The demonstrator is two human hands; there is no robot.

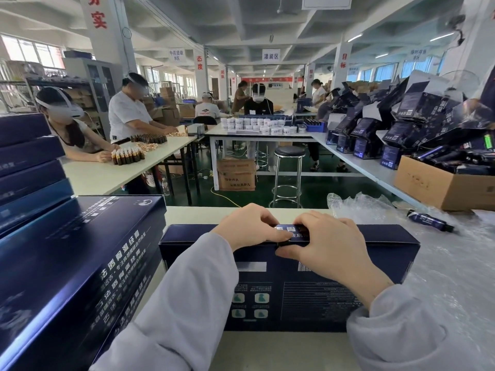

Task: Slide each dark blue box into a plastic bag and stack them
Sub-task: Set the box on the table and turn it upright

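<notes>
Dark blue box (308, 295) stands on its long edge on the table (267, 349), centre front, barcode face toward the camera. Left hand (247, 226) and right hand (325, 246) both curl over its top edge, fingertips meeting on a small printed tab (290, 232). Stack of dark blue boxes (80, 263) just beside it on the left. Crumpled plastic bags (356, 204) to the right.

Factory packing floor. Long white counters (107, 175) in rows, workers (128, 113) sorting brown bottles (128, 156) and white jars (257, 126), cardboard cartons (235, 174) on the floor, zone signs (271, 56) hung overhead, dark blue boxes (67, 263) stacked beside me.
</notes>
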